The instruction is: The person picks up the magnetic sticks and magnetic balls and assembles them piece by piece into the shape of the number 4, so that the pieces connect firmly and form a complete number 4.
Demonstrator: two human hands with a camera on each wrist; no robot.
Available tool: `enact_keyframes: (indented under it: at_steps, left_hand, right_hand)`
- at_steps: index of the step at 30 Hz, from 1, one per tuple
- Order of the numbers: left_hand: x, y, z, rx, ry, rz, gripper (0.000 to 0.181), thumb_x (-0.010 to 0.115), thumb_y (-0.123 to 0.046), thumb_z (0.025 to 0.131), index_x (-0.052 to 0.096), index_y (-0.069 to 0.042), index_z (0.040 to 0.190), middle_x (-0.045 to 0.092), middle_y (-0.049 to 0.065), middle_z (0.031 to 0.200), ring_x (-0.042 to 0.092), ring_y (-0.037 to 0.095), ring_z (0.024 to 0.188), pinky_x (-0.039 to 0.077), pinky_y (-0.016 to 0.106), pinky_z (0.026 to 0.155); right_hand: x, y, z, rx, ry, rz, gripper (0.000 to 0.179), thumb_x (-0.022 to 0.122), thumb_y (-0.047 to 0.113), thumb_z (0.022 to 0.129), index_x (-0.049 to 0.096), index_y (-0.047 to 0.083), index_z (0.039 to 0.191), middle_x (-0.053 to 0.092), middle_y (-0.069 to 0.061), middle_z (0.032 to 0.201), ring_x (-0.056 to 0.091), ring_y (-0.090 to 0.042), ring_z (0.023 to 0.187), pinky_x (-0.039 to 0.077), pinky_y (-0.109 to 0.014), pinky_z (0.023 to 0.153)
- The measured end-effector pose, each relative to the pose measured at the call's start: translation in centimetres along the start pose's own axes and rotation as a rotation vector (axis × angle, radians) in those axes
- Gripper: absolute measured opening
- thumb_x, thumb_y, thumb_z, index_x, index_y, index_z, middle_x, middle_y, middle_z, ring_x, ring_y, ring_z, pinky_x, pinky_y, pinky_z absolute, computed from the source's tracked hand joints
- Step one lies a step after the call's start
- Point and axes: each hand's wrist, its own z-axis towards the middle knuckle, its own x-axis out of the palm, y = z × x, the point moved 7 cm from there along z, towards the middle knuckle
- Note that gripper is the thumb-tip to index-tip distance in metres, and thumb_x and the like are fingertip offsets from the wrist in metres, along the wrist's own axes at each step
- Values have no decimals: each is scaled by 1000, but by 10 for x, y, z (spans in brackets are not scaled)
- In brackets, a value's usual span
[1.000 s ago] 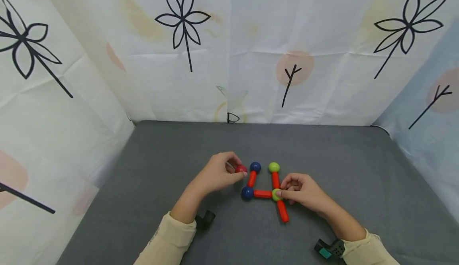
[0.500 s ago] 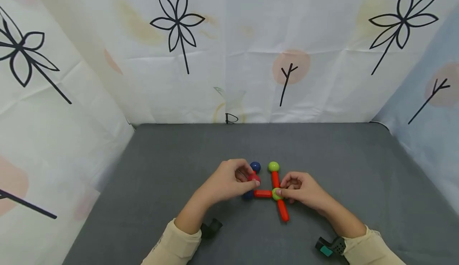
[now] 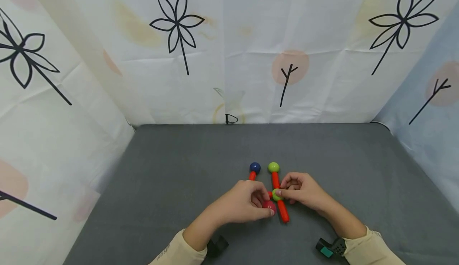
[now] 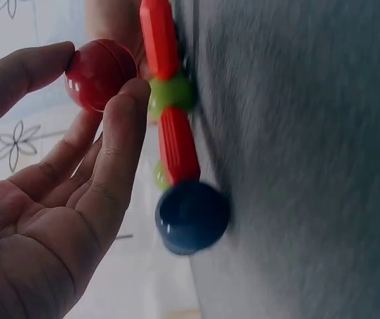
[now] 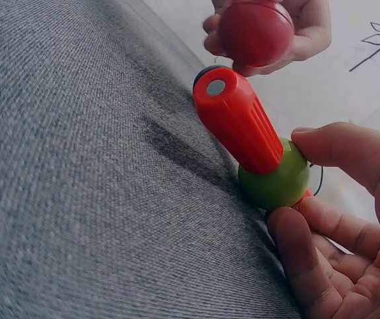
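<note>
Between thumb and fingertips, my left hand (image 3: 244, 203) pinches a red ball (image 4: 101, 75), held above the cloth close to the lower red stick. My right hand (image 3: 303, 191) pinches a green ball (image 5: 280, 176) at the joint of a ball-and-stick build. From that joint a red stick (image 5: 236, 119) points toward me, its free end showing a round metal disc. Another red stick (image 3: 275, 180) runs away to a second green ball (image 3: 273, 167). A blue ball (image 3: 255, 167) tops the left stick. The corner blue ball (image 4: 193, 216) is hidden behind my left hand in the head view.
The build lies on a grey cloth-covered table (image 3: 179, 149). White fabric walls (image 3: 251, 26) with printed flowers and twigs stand at the back and both sides. A small black camera (image 3: 331, 247) is strapped to the right wrist.
My left hand has carried the red ball right and toward me, from left of the build, across its left stick, to beside the lower stick. My right hand stays on the green ball.
</note>
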Motion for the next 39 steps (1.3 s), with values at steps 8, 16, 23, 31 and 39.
enact_keyframes:
  at_steps: [8,16,23,31,39]
  left_hand:
    - [21,-3,1,13,83,-33,16,86,-14,89,71,-12,96,70,-10,83,69,2,73,58,20,70]
    - [36,-3,5,19,136,-24,18,87,-12,88,70,-11,93,68,-11,83,67,1,71,57,18,70]
    - [41,-4,2,20,174,0,17,85,-12,90,69,-10,93,67,-10,80,65,0,71,56,17,70]
    - [50,-4,1,-14,234,-33,15,84,-10,91,71,-9,98,67,-9,80,64,1,71,55,17,70]
    - [56,-5,2,24,244,-4,16,84,-10,91,70,-8,96,65,-11,79,63,-2,70,54,16,70]
  right_hand:
    - [-1,0,0,-7,-7,-1,29,80,18,96,64,-4,105,72,-1,86,60,-6,66,58,-30,65]
    - [-3,-1,-1,5,-26,-24,29,80,20,95,65,-3,105,67,-2,82,60,-7,66,58,-31,64]
    - [-1,0,-2,14,-19,-26,30,80,20,96,64,-3,105,70,-9,89,63,-11,67,60,-32,66]
    - [0,4,-3,-10,-11,-9,30,79,17,97,64,-6,106,70,-7,88,65,-11,68,60,-31,65]
    - [0,3,-2,0,-20,4,29,80,17,96,64,-6,106,69,-5,87,63,-9,66,59,-30,65]
